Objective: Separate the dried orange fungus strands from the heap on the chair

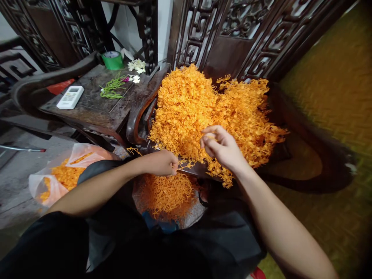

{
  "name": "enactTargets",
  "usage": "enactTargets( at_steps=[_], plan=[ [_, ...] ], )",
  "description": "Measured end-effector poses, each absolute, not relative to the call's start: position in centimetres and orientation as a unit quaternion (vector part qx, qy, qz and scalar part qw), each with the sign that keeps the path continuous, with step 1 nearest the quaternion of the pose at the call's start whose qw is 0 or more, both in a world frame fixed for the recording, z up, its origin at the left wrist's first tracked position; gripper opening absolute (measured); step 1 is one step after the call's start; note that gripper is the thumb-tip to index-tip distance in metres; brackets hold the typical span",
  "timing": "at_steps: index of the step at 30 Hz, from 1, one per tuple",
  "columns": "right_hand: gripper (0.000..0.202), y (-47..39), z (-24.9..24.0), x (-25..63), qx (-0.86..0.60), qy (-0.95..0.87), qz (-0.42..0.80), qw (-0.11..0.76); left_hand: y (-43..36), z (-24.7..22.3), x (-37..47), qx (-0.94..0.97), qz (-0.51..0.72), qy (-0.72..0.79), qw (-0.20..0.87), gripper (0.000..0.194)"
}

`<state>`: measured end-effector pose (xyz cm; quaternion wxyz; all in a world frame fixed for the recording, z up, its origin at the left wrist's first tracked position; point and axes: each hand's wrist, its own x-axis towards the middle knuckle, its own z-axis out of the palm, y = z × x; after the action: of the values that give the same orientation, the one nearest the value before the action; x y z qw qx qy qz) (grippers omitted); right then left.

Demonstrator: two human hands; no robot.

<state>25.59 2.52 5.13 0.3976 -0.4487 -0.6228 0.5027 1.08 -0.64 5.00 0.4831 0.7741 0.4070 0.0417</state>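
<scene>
Left hand (162,162) is gripping orange sprig (188,164), near side of orange blossom heap (186,112); right hand (221,147) is hovering over heap, can't tell grip.

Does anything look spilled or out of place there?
Mildly: orange sprigs droop from the pile over the front edge of the chair, as if slipping off. Green stems lie loose on the side table, oddly near a remote. Nothing looks broken.

- Dim, uneven light; the orange heap (186,112) is brightest, its fine strands merging in places.
- Soft glints on the dark carved wood (228,54).
- Deep shadow over the black clothing (174,255).
- Brownish surface (334,89) at right smeared by blur; outer edges stretched.
</scene>
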Motion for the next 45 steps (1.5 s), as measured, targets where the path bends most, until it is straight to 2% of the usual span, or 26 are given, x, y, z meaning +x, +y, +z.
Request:
enactTargets(
  at_steps=[4, 8, 13, 15, 16, 19, 20, 22, 26, 29, 31, 34, 37, 41, 43, 45],
  plan=[
    [0.040, 0.8, 5.1, 24.6, -0.407, -0.788, 0.392, 0.244, -0.6, 5.1, 1.2, 0.815, 0.028, 0.398, 0.421, 0.017],
    [0.050, 0.3, 4.4, 24.3, -0.382, -0.849, 0.322, 0.169, -0.4, 4.8, 1.3, 0.831, 0.027, 0.395, 0.390, 0.018],
    [0.030, 0.4, 2.9, 23.3, -0.356, -0.841, 0.382, 0.142, -0.4, 4.7, 1.2, 0.851, 0.063, 0.393, 0.342, 0.018],
    [0.029, 1.6, 2.7, 23.9, -0.397, -0.796, 0.416, 0.188, -0.7, 5.3, 1.5, 0.859, 0.039, 0.395, 0.324, 0.017],
    [0.028, 2.4, 2.7, 24.7, -0.439, -0.751, 0.428, 0.246, -1.0, 5.7, 1.7, 0.864, 0.006, 0.385, 0.324, 0.017],
    [0.022, 5.7, 3.5, 28.0, -0.546, -0.506, 0.442, 0.500, -2.4, 6.3, 2.8, 0.883, -0.120, 0.325, 0.316, 0.015],
    [0.022, 6.7, 3.9, 29.0, -0.544, -0.430, 0.460, 0.555, -2.9, 6.0, 3.2, 0.891, -0.144, 0.308, 0.301, 0.014],
    [0.023, 8.2, 4.6, 30.2, -0.545, -0.348, 0.487, 0.587, -3.8, 4.6, 4.0, 0.913, -0.154, 0.289, 0.245, 0.015],
    [0.016, 10.3, 5.1, 27.8, -0.549, -0.391, 0.480, 0.561, -5.6, -0.5, 4.7, 0.949, -0.113, 0.243, 0.168, 0.018],
    [0.021, 13.3, 5.4, 23.8, -0.556, -0.442, 0.434, 0.554, -6.9, -3.7, 4.5, 0.953, -0.110, 0.222, 0.175, 0.016],
    [0.023, 16.0, 6.1, 21.6, -0.587, -0.496, 0.330, 0.548, -7.7, -5.0, 4.2, 0.954, -0.102, 0.220, 0.178, 0.016],
    [0.033, 19.6, 7.0, 19.4, -0.598, -0.615, 0.082, 0.507, -8.3, -5.8, 3.9, 0.954, -0.089, 0.227, 0.173, 0.019],
    [0.051, 21.7, 6.4, 18.2, -0.583, -0.712, -0.062, 0.385, -8.3, -6.2, 3.6, 0.949, -0.141, 0.221, 0.173, 0.014],
    [0.085, 22.2, 4.1, 17.7, -0.580, -0.796, -0.013, 0.171, -8.0, -6.0, 2.8, 0.947, -0.165, 0.221, 0.165, 0.010],
    [0.090, 21.8, 3.8, 18.6, -0.565, -0.807, 0.010, 0.170, -7.4, -5.2, 2.3, 0.952, -0.144, 0.220, 0.156, 0.009],
    [0.085, 20.8, 4.5, 20.5, -0.543, -0.802, -0.024, 0.247, -6.6, -3.3, 1.7, 0.963, -0.098, 0.209, 0.138, 0.008]
  ],
)
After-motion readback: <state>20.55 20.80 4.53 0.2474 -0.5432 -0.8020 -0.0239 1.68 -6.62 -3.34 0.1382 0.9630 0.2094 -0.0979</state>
